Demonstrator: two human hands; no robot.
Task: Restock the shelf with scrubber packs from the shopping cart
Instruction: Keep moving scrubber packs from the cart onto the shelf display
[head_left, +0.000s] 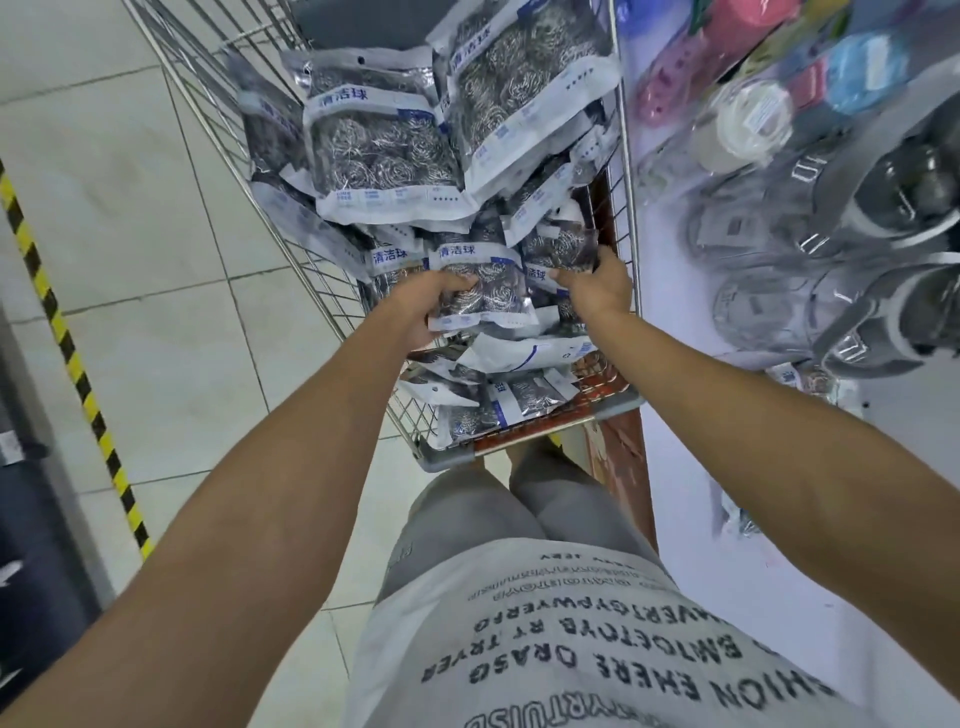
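Both hands are down in the shopping cart (626, 208). The left hand (421, 306) is closed around a scrubber pack (480, 291), thumb on top; the right hand (597, 286) pinches a second pack (558, 249) just beyond it. More packs are heaped ahead. Best to lift each straight up, clear of the heap, before swinging to the shelf (727, 467) off the right hand.

Glossy plastic scrubber packs (384, 150) of steel wool, bare wire-metal cart (218, 88).
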